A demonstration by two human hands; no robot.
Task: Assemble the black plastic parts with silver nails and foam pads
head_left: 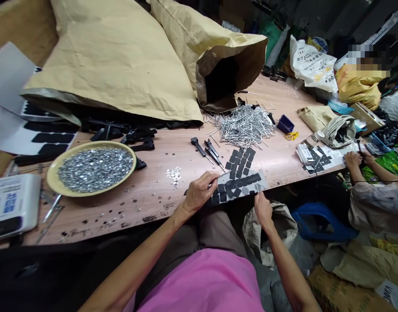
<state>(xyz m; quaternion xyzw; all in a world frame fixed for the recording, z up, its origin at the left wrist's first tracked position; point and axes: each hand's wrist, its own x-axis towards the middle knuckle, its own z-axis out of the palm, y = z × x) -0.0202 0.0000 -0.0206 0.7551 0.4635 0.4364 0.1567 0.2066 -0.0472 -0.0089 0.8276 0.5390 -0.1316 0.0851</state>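
Note:
A grey backing sheet (244, 193) with rows of black rounded pads lies at the table's front edge. My left hand (200, 189) is closed at the sheet's left end, thumb and fingers pressed together; what they hold is hidden. At the sheet's right corner, my right hand (263, 209) is also closed, and I cannot make out what is in it. Another group of black pads (240, 161) lies just behind the sheet. Black clip-like parts with metal pins (212, 149) rest behind my left hand. Small pale washers (174, 174) are scattered to its left.
A yellow bowl (52, 178) of shiny metal pieces stands left, beside a white box (15, 203). A heap of metal pins (247, 125) lies before an open paper sack (231, 47). Right, another person's hands (353, 160) work near a blue stool (322, 223).

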